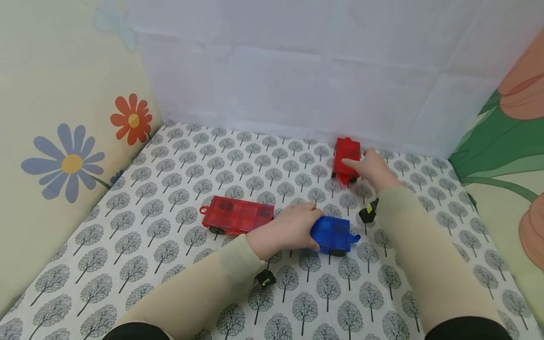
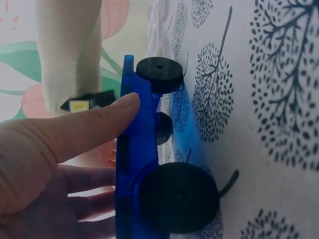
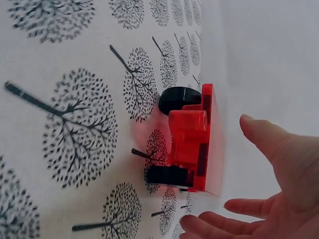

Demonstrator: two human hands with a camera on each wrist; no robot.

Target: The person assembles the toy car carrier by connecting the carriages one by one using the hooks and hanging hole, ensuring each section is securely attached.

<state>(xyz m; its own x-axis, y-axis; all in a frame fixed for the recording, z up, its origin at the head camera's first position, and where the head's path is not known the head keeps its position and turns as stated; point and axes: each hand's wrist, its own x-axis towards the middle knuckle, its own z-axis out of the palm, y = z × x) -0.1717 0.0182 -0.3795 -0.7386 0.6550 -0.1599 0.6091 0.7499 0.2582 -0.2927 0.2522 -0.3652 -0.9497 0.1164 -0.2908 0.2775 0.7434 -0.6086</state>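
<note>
My left hand (image 1: pixel 293 229) grips a translucent blue toy car (image 1: pixel 333 235) at its left end, the thumb along its near side. Black wheels sit under the blue car, and a small hook sticks out at its right end. In the left wrist view the wheels are close over the cloth. My right hand (image 1: pixel 376 167) is spread beside a small red toy car (image 1: pixel 347 153) at the back; in the right wrist view the thumb and fingers stand apart from its body. Left of my left hand lies a longer red toy car (image 1: pixel 239 216) with a ring at its left end.
White cloth (image 1: pixel 170 236) printed with grey trees covers the surface. A plain white sheet (image 1: pixel 297 85) hangs right behind the small red car. Flower-printed panels (image 1: pixel 63 236) border the left and right sides.
</note>
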